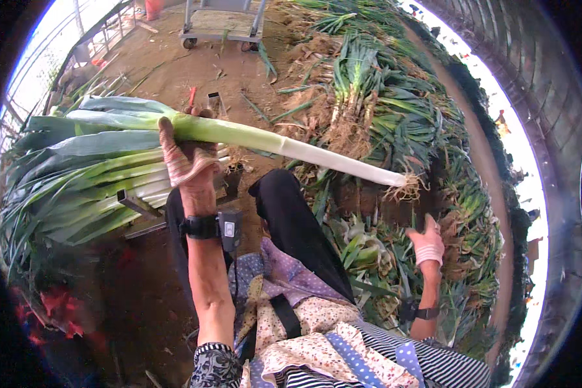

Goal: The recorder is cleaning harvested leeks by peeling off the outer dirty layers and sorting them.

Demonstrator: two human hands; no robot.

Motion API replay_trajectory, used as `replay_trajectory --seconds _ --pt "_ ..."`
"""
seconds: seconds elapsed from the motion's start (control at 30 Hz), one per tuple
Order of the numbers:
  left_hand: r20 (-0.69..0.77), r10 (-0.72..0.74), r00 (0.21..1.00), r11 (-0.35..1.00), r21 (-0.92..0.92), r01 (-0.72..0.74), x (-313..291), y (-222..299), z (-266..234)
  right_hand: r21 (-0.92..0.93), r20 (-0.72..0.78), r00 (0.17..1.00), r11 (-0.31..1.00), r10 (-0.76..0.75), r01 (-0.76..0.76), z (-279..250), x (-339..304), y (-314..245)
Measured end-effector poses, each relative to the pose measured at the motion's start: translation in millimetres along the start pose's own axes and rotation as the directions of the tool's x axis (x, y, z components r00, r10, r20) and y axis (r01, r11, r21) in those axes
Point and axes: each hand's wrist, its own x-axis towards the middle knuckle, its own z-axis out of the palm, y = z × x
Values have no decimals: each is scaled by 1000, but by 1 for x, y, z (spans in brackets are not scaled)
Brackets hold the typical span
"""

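My left hand (189, 149), in a dirty pinkish glove, is closed around a long leek (291, 147) where its leaves meet the stem. The leek lies across the view, broad green leaves to the left, bare white shaft sloping down to the right and ending in a tuft of roots (405, 185). Below those roots, apart from them, my right hand (427, 243) hovers with thumb and fingers spread and nothing in it. Under the held leaves rests a pile of leeks (103, 184), their pale stems pointing toward my knees.
A metal bar end (136, 202) juts out beside the left pile. Many unsorted leeks (401, 123) with soil and roots cover the ground at right, and stripped leaves (362, 249) lie beside my knee. A flat cart (223, 22) stands on bare earth at the far side.
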Motion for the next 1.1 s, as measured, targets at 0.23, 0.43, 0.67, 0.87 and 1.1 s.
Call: replay_trajectory --seconds 0.23,0.43,0.67,0.87,1.1 --pt "138 42 990 998 -46 -36 -6 8 12 -35 -691 571 809 -444 587 -7 6 -74" --pt "289 141 947 988 18 -153 6 27 63 83 -594 403 445 -696 892 37 25 -128" --pt "292 197 936 823 469 -320 29 137 122 312 -560 234 60 -795 948 46 13 -268" --pt "161 380 911 639 666 -385 63 213 110 153 -583 74 -19 -809 988 85 22 -402" --pt "-119 515 849 415 901 -126 66 291 20 85 -332 -16 -47 -943 995 132 24 -503"
